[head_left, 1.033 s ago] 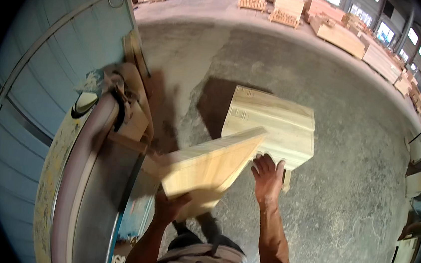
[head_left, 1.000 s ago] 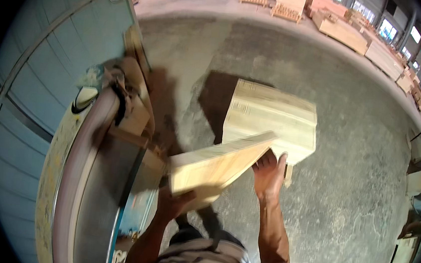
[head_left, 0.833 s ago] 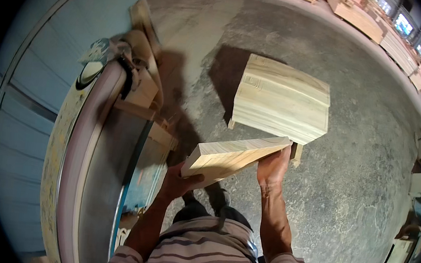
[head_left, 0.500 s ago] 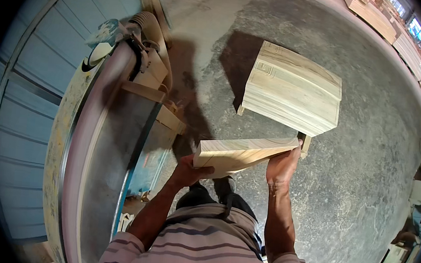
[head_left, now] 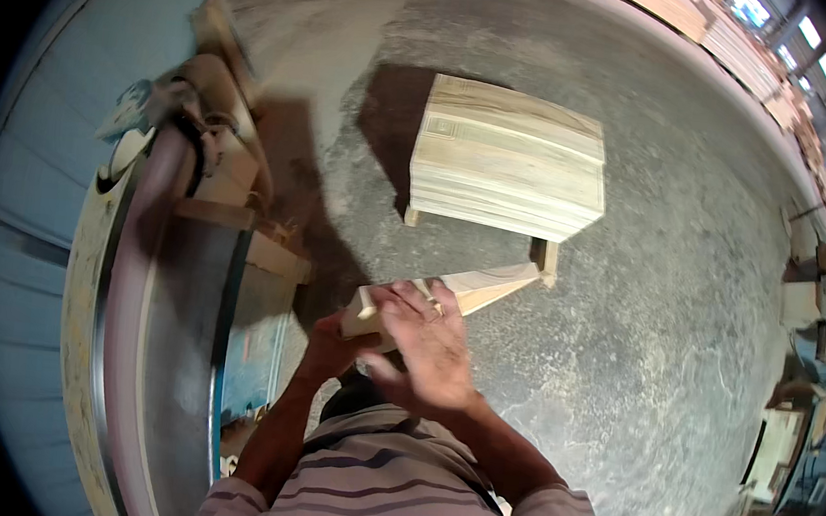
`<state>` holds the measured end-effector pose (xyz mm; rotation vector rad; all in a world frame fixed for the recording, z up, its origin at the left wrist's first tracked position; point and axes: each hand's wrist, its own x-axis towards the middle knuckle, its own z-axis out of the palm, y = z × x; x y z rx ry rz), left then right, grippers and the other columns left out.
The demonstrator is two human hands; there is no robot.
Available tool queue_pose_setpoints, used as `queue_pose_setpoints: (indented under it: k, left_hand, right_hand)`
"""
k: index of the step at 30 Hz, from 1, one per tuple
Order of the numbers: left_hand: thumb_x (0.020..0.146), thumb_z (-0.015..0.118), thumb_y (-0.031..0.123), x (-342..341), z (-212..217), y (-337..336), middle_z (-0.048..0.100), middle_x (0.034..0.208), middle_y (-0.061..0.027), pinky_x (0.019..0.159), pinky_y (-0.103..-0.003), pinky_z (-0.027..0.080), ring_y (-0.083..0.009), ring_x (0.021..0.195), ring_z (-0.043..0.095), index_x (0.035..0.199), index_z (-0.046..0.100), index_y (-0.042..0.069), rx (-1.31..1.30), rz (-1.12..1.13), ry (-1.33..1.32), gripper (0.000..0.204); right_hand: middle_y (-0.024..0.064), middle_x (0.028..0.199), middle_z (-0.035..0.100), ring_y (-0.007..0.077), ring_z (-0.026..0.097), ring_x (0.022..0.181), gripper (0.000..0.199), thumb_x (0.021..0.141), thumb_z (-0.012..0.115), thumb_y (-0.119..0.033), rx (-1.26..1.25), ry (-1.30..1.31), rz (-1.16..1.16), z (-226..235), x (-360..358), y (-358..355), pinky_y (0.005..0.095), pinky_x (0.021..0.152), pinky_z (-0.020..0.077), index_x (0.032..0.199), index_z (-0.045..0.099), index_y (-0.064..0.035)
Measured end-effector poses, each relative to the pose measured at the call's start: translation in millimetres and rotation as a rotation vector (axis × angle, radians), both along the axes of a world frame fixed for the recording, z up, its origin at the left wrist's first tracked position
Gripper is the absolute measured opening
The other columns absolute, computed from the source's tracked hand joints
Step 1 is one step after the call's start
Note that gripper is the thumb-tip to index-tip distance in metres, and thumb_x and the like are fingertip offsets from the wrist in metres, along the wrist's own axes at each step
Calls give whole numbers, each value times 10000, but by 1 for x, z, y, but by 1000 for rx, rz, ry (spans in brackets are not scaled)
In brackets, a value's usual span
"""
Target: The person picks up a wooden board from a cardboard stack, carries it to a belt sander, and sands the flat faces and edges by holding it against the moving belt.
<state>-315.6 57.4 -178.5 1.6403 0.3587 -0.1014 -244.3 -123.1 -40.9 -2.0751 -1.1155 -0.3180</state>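
Right hand (head_left: 431, 356) moved leftward, spread over board (head_left: 495, 287); left grip (head_left: 330, 351) clasps it, stack (head_left: 512, 163) beyond.

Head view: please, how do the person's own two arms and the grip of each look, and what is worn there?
The left grip and the right grip are human and bare, without gloves. One right finger wears what looks like a yellowish ring. The forearms are uncovered, with no watch visible. The sleeves are short, pinkish-grey with darker stripes.
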Motion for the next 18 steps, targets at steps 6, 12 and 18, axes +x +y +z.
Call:
queue_pose_setpoints:
  k: [6, 12, 18]
  left_hand:
    - [737, 720, 87, -4, 13, 3, 656, 963, -47, 783, -277, 487, -111, 882, 591, 1071, 612, 31, 26, 44, 54, 356]
    - [729, 727, 99, -15, 5, 13, 653, 938, -47, 767, -280, 482, -105, 868, 582, 1074, 613, 28, 32, 96, 90, 370]
    - [723, 730, 111, -11, 7, 17, 659, 927, -50, 740, -293, 489, -136, 840, 606, 1029, 631, 24, 170, 153, 59, 333]
  right_hand:
    - [151, 1156, 585, 259, 518, 1151, 486, 773, 640, -159, 22, -73, -139, -24, 7, -19, 511, 1039, 287, 1197, 494, 28]
    - [157, 1158, 561, 303, 506, 1130, 394, 841, 569, -108, -22, 41, -532, -63, 39, -77, 455, 1006, 297, 1207, 469, -3]
    - [239, 1268, 453, 316, 449, 1174, 575, 912, 515, -341, 297, 604, -788, -145, 38, -126, 391, 987, 343, 1288, 360, 66]
